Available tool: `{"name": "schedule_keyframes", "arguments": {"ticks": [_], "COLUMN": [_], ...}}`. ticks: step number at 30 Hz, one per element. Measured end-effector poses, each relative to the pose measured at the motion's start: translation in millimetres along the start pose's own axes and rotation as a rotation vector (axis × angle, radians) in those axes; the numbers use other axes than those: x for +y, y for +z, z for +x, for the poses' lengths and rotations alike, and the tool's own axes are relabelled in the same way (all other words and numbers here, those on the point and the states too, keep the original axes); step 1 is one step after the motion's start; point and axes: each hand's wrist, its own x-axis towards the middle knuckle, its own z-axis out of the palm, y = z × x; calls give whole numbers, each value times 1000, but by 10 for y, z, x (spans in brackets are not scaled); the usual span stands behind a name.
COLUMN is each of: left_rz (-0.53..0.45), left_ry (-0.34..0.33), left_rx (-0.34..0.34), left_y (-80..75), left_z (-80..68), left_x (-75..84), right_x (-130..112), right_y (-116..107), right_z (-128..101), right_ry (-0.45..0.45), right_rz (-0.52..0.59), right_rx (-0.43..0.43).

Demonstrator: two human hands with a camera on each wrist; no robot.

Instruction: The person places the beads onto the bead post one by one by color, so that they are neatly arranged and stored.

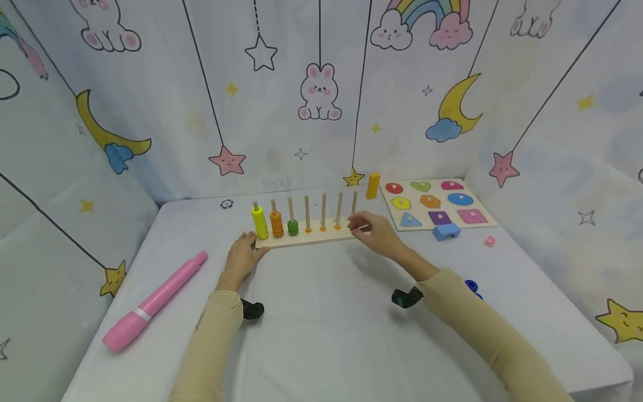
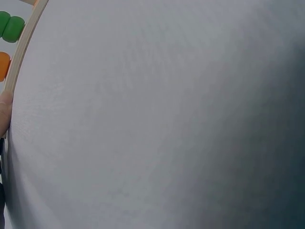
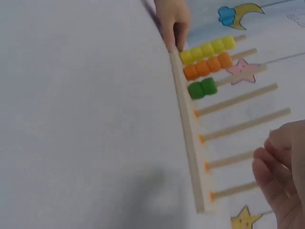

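Wooden and pale, the peg board [image 1: 301, 239] lies across the far middle of the white table [image 1: 321, 335], seven upright pegs along it. Yellow rings [image 1: 259, 223] fill the leftmost peg, orange rings [image 1: 276, 224] the next, green rings [image 1: 293, 227] the third; the other pegs are bare.

The left hand [image 1: 242, 255] rests at the board's left end, fingers fairly straight and touching its edge. The right wrist view shows those fingertips [image 3: 175, 29] against the board corner beside the yellow stack [image 3: 207, 48]; the left wrist view shows only cloth, a sliver of board edge [image 2: 21, 57] and one fingertip.

The right hand [image 1: 374, 231] hovers at the board's right end with fingers loosely curled; whether they pinch anything cannot be told.

Only the head view shows the shape puzzle [image 1: 437, 204], the blue block [image 1: 446, 231] and the pink marker [image 1: 153, 301].
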Motion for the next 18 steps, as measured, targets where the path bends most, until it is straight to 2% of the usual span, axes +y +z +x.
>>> {"name": "schedule_keyframes", "arguments": {"ticks": [5,12,18], "left_rz": [3,-3,-14], "left_ry": [-3,-12,-13], "left_rx": [-19,-16,-15], "left_y": [-15,-26,-18], "left_z": [7,25,6], "left_x": [16,7,1], "right_x": [234,483,575], "right_y": [-342,-821,-1057], "right_z": [-509,-1056,-1469], "right_ry": [164,213,311], "right_rz": [-38,-185,-282], "right_rx": [-38,-2,-25]}}
